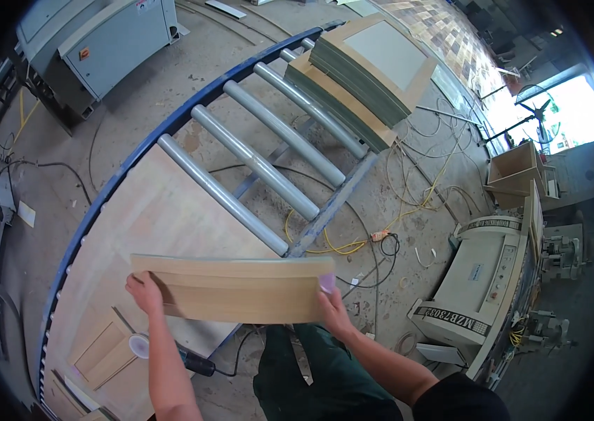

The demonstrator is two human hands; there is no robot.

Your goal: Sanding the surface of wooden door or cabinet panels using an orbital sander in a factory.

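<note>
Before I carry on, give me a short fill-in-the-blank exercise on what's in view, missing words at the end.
1. The left hand grips the ____ end of the long light-brown wooden panel.
2. The green-sided stack of flat wooden panels rests on cylindrical grey metal ____.
3. The conveyor's long curved metal outer rail is coloured ____.
4. The dark round-caged fan stands toward the picture's ____ side.

Missing words: left; rollers; blue; right.
</note>
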